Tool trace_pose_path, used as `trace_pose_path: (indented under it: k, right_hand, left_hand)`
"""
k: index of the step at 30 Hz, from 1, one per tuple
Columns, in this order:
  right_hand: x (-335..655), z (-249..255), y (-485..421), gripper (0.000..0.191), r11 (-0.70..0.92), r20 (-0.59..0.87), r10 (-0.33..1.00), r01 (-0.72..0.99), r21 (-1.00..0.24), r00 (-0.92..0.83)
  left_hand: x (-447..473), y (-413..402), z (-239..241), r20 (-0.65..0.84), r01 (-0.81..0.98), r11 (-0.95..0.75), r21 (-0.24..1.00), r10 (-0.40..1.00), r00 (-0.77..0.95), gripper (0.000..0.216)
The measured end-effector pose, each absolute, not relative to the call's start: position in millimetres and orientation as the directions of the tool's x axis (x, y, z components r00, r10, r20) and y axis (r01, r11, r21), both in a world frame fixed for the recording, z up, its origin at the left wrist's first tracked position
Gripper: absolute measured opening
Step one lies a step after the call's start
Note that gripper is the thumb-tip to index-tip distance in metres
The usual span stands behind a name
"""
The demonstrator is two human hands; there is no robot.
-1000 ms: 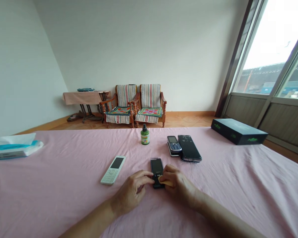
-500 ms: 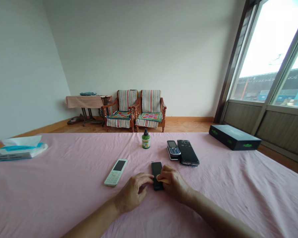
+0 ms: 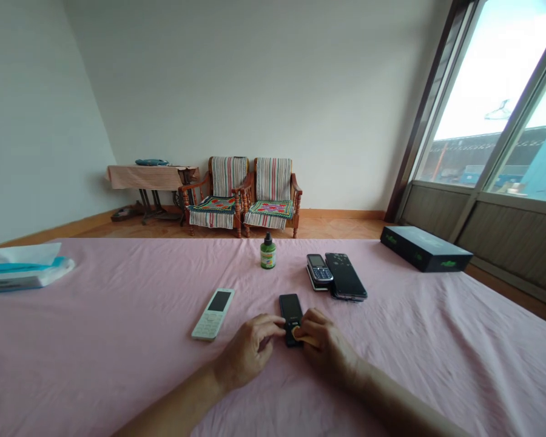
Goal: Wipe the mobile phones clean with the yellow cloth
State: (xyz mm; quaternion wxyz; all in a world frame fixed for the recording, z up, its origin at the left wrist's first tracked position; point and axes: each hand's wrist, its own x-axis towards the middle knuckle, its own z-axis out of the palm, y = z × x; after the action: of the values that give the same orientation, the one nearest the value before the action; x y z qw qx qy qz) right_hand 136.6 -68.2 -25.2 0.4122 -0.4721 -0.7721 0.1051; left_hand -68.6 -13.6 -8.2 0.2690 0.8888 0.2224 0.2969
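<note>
A black keypad phone (image 3: 292, 308) lies face up on the pink cloth, directly before me. My left hand (image 3: 250, 346) has its fingertips at the phone's left edge, with the fingers extended and the thumb apart below them. In my right hand (image 3: 330, 346), closed fingers pinch a small yellowish wiping piece (image 3: 310, 341) against the phone's lower half, over the keys. Its material is too small to make out. To the left lies a white keypad phone (image 3: 213, 314), separate from both hands. Behind the black phone stands a green bottle (image 3: 268, 252) with a black nozzle top.
Right of the bottle, a silver-black keypad phone (image 3: 320, 271) rests beside a dark smartphone (image 3: 346, 276), both on other flat items. A black box (image 3: 425, 249) sits at the back right, a tissue pack (image 3: 22, 270) at far left. Two chairs (image 3: 268, 206) stand beyond the table.
My right hand has slid the yellowish piece down the phone, uncovering more of its screen. The left fingertips stay at the phone's edge. The camera view has shifted slightly.
</note>
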Motion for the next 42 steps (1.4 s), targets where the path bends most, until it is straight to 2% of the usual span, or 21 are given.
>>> trace_pose_path:
  k: [9, 14, 20, 26, 31, 35, 38, 42]
  right_hand:
    - [134, -25, -65, 0.032, 0.485, 0.549, 0.825, 0.667, -0.566, -0.135]
    - [125, -24, -53, 0.032, 0.502, 0.565, 0.811, 0.679, -0.536, -0.153]
    - [126, -28, -62, 0.030, 0.568, 0.559, 0.787, 0.658, -0.494, -0.260]
    - [128, -24, -47, 0.034, 0.563, 0.563, 0.791, 0.649, -0.512, -0.241]
    - [129, -23, -57, 0.027, 0.621, 0.565, 0.764, 0.594, -0.512, -0.312]
    - [130, -23, -52, 0.035, 0.611, 0.569, 0.771, 0.581, -0.537, -0.286]
    - [125, -23, -50, 0.032, 0.613, 0.562, 0.773, 0.573, -0.544, -0.294]
    - [129, -17, -61, 0.027, 0.665, 0.536, 0.742, 0.547, -0.509, -0.404]
  left_hand:
    - [-68, -12, -9, 0.407, 0.232, -0.760, 0.607, 0.547, 0.731, 0.049]
    - [-68, -11, -7, 0.405, 0.250, -0.758, 0.602, 0.559, 0.723, 0.049]
    - [-68, -9, -8, 0.392, 0.277, -0.742, 0.611, 0.587, 0.709, 0.051]
    - [-67, -11, -6, 0.336, 0.309, -0.683, 0.662, 0.639, 0.692, 0.056]
    - [-67, -12, -4, 0.332, 0.317, -0.687, 0.654, 0.637, 0.696, 0.053]
    - [-67, -13, -4, 0.317, 0.329, -0.672, 0.663, 0.651, 0.690, 0.055]
    - [-67, -13, -5, 0.327, 0.307, -0.678, 0.668, 0.637, 0.698, 0.060]
    - [-69, -12, -6, 0.355, 0.269, -0.723, 0.636, 0.584, 0.730, 0.061]
